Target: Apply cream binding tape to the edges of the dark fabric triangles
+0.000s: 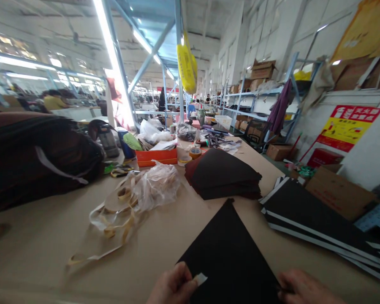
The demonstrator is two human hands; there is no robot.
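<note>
Sheet point(232, 253) lies between left grip point(181, 282), pinching white strip point(201, 278), and right grip point(299, 288), seemingly pinching sheet.

- Table point(50, 249), tan top, bearing the following.
- Dark bundle point(44, 156), large, far left.
- Orange box point(156, 158), open, towards the back.
- Tan tape point(114, 202), coiled, with loose ends trailing.
- Clear plastic bag point(160, 185), crumpled, against the tape.
- Dark stack point(223, 173), reddish-brown edges, centre right.
- Pale-edged black sheets point(316, 219), overlapping, right side.
- Black sheet point(231, 253), single, near side, far corner pointing to the dark stack.
</note>
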